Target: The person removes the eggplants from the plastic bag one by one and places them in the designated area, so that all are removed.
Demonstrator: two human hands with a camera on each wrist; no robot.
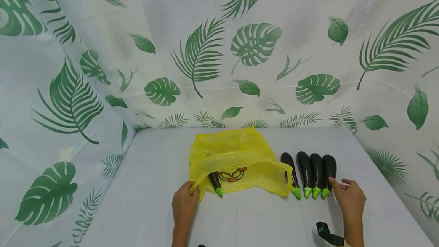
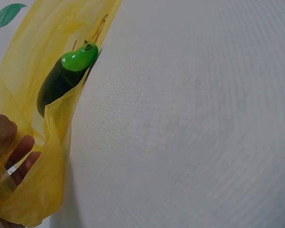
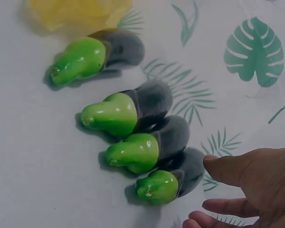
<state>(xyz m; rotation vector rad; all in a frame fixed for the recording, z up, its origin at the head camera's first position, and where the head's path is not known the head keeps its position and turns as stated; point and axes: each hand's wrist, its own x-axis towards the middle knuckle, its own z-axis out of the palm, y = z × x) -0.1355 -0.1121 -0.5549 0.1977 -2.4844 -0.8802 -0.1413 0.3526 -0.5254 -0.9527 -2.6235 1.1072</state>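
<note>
A yellow plastic bag [image 1: 236,157] lies on the table with its mouth toward me and an orange and black print showing inside. My left hand [image 1: 185,203] holds the bag's near left corner. One eggplant [image 1: 215,183], black with a green stem end, lies at the mouth, partly hidden by the bag; it also shows beside my fingers [image 2: 23,151] in the left wrist view. Several more eggplants [image 1: 316,170] lie in a row to the right of the bag. My right hand [image 1: 350,195] is beside the rightmost eggplant [image 3: 156,187], its thumb right at the dark side, fingers loosely spread.
The white table [image 1: 147,201] meets a leaf-printed backdrop [image 1: 212,48] at the back and both sides. A black device [image 1: 329,233] sits by my right wrist. Another small dark object [image 1: 202,245] peeks in at the bottom edge.
</note>
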